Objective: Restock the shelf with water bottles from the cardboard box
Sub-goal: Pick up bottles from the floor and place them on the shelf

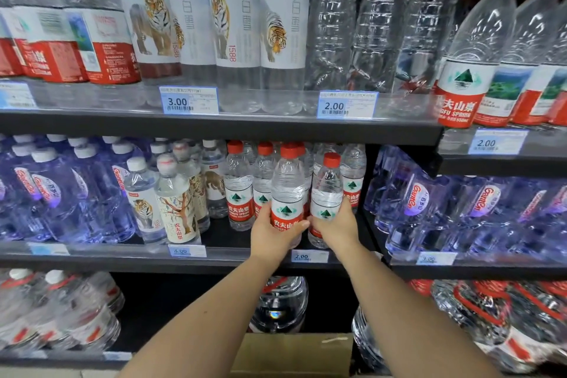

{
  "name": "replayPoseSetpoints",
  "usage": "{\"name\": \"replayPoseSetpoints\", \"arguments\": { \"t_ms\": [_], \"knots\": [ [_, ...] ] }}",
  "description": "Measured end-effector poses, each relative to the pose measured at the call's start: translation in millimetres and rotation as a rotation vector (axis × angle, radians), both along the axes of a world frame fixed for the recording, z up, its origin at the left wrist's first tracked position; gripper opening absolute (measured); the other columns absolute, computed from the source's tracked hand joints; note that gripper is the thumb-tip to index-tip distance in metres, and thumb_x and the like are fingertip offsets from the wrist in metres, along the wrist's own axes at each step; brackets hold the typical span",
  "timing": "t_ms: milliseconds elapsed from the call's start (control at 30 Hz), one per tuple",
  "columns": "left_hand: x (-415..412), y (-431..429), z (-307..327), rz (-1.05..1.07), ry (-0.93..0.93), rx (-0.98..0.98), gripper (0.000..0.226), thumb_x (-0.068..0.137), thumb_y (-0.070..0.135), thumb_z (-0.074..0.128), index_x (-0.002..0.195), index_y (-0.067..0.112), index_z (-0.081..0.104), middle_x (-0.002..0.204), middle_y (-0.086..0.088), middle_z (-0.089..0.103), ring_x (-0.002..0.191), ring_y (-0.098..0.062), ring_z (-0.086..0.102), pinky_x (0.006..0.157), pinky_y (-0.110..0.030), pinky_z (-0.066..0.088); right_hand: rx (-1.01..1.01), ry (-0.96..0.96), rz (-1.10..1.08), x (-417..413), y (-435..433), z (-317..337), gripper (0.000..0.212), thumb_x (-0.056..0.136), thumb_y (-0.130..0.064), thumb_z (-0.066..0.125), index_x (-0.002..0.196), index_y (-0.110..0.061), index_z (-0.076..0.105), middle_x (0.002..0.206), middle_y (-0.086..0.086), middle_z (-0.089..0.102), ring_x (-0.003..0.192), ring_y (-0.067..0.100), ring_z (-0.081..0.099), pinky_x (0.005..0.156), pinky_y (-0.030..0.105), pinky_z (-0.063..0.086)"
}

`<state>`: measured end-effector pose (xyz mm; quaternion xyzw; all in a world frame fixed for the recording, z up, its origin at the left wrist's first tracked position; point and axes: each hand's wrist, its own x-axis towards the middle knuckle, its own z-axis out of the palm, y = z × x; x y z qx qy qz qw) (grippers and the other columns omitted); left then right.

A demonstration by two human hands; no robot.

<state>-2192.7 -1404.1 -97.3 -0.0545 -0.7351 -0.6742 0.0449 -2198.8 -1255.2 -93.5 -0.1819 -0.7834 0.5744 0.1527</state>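
Left hand point(271, 238): fingers curled round left bottle point(287, 190). Right hand point(339, 225): wrapped round right bottle point(327, 193). Both bottles red-capped, upright, side by side at middle shelf point(122, 262) front. Forearms extended forward. Cardboard box point(294, 353) below.

The bottles point(287, 190) are clear, glossy plastic, ribbed and wrinkly, with smooth red plastic caps point(289, 150) and shiny film labels point(288, 209). The shelf point(214, 127) looks like matt dark metal; its price tags point(310, 256) are paper behind a glossy clear strip. The box point(294, 353) is matt brown cardboard
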Motion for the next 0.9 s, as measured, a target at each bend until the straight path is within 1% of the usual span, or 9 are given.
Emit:
{"name": "replayPoseSetpoints", "arguments": {
  "t_ms": [133, 233, 333, 433, 633, 700, 767, 833, 900],
  "knots": [
    [4.2, 20.4, -3.3, -0.03, -0.016, -0.004, 0.066, 0.065, 0.018, 0.089, 0.121, 0.03, 0.056, 0.105, 0.022, 0.065, 0.093, 0.013, 0.059, 0.068, -0.002, 0.046, 0.04, 0.022, -0.06, 10.0, 30.5, 0.3, 0.068, 0.07, -0.014, 0.083, 0.127, -0.019, 0.046, 0.114, -0.002, 0.063, 0.105, 0.019, 0.059, 0.089, 0.029, 0.043],
    [5.5, 43.4, -5.6, -0.053, -0.025, -0.014, 0.066, 0.063, 0.019, 0.09, 0.12, 0.028, 0.057, 0.104, 0.02, 0.066, 0.095, 0.008, 0.061, 0.076, -0.009, 0.049, 0.069, 0.03, -0.074, 16.5, 52.1, 1.1, 0.068, 0.071, -0.015, 0.082, 0.126, -0.015, 0.043, 0.115, 0.001, 0.062, 0.106, 0.021, 0.059, 0.087, 0.03, 0.043],
    [1.0, 63.9, -9.0, -0.053, -0.035, -0.038, 0.068, 0.06, 0.015, 0.092, 0.119, 0.025, 0.058, 0.103, 0.017, 0.066, 0.096, -0.001, 0.063, 0.082, -0.016, 0.05, 0.09, 0.032, -0.047, 21.0, 60.1, 2.1, 0.07, 0.071, -0.012, 0.083, 0.127, -0.014, 0.043, 0.111, -0.001, 0.06, 0.1, 0.016, 0.056, 0.084, 0.028, 0.041],
    [-6.5, 75.1, -11.5, -0.053, -0.041, -0.134, 0.071, 0.059, 0.017, 0.092, 0.12, 0.024, 0.057, 0.108, 0.012, 0.066, 0.103, -0.01, 0.062, 0.091, -0.028, 0.049, 0.079, 0.062, -0.035, 24.0, 62.0, 1.0, 0.068, 0.073, -0.008, 0.081, 0.129, -0.014, 0.043, 0.106, -0.005, 0.058, 0.097, 0.014, 0.056, 0.079, 0.025, 0.039],
    [-17.5, 73.8, -8.1, -0.137, -0.084, -0.233, 0.083, 0.061, 0.016, 0.091, 0.132, 0.023, 0.048, 0.122, 0.011, 0.063, 0.113, -0.01, 0.058, 0.098, -0.032, 0.046, 0.092, 0.073, -0.063, 24.9, 63.0, -9.0, 0.064, 0.069, -0.008, 0.082, 0.123, -0.013, 0.047, 0.105, -0.002, 0.059, 0.098, 0.015, 0.06, 0.079, 0.024, 0.041],
    [-15.1, 69.7, -6.5, -0.182, -0.065, -0.306, 0.078, 0.066, 0.008, 0.086, 0.133, 0.02, 0.046, 0.119, 0.01, 0.06, 0.116, -0.013, 0.056, 0.094, -0.028, 0.043, 0.081, 0.059, -0.067, 25.6, 63.1, -10.5, 0.066, 0.068, -0.007, 0.082, 0.123, -0.012, 0.045, 0.1, -0.005, 0.058, 0.094, 0.013, 0.059, 0.078, 0.024, 0.041],
    [-12.9, 64.2, -7.4, -0.18, -0.057, -0.396, 0.072, 0.07, 0.009, 0.082, 0.133, 0.018, 0.049, 0.122, 0.005, 0.061, 0.117, -0.015, 0.055, 0.093, -0.026, 0.041, 0.076, 0.047, -0.067, 25.6, 64.7, -11.4, 0.069, 0.068, -0.007, 0.082, 0.125, -0.012, 0.043, 0.099, -0.006, 0.057, 0.092, 0.013, 0.058, 0.078, 0.025, 0.041],
    [-12.9, 58.4, -10.8, -0.14, -0.064, -0.466, 0.063, 0.071, 0.015, 0.083, 0.127, 0.018, 0.054, 0.122, 0.002, 0.065, 0.115, -0.018, 0.059, 0.097, -0.032, 0.046, 0.091, 0.023, -0.078, 24.4, 68.2, -12.8, 0.07, 0.068, -0.009, 0.083, 0.125, -0.014, 0.042, 0.097, -0.009, 0.056, 0.091, 0.013, 0.058, 0.079, 0.026, 0.041],
    [-15.8, 56.1, -12.8, -0.104, -0.077, -0.527, 0.056, 0.07, 0.022, 0.084, 0.12, 0.019, 0.059, 0.116, 0.002, 0.069, 0.107, -0.019, 0.064, 0.095, -0.04, 0.051, 0.104, 0.009, -0.07, 25.5, 71.6, -13.8, 0.07, 0.068, -0.014, 0.083, 0.124, -0.017, 0.041, 0.093, -0.016, 0.053, 0.092, 0.013, 0.058, 0.081, 0.029, 0.044]
  ]
}}
